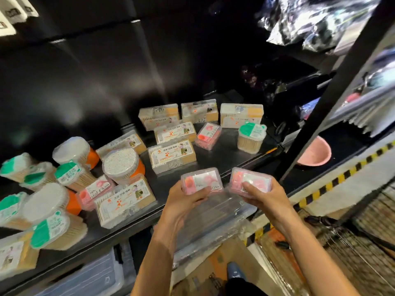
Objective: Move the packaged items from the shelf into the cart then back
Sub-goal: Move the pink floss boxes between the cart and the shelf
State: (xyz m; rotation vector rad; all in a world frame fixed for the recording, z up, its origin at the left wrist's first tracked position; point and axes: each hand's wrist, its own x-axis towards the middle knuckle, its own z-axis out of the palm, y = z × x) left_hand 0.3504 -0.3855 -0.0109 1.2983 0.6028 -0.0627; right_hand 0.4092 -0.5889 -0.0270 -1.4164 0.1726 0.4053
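My left hand (pixel 183 201) grips a pink dental floss box (pixel 202 181) at the front edge of the dark shelf (pixel 226 154). My right hand (pixel 265 198) grips a second pink floss box (pixel 251 181) right beside it. Both boxes hover just over the shelf's front edge. More packages lie on the shelf: another pink floss box (pixel 208 136), clear toothpick boxes (pixel 172 156), green-lidded toothpick jars (pixel 251 135) and round cotton swab tubs (pixel 121 164). The wire cart (pixel 350 248) stands low on the right.
A black shelf post (pixel 333 97) rises diagonally on the right. A pink bowl (pixel 315 153) sits on the neighbouring shelf. Clear storage bins (pixel 89 276) stand below the shelf. Yellow-black hazard tape (pixel 346 174) marks the floor edge.
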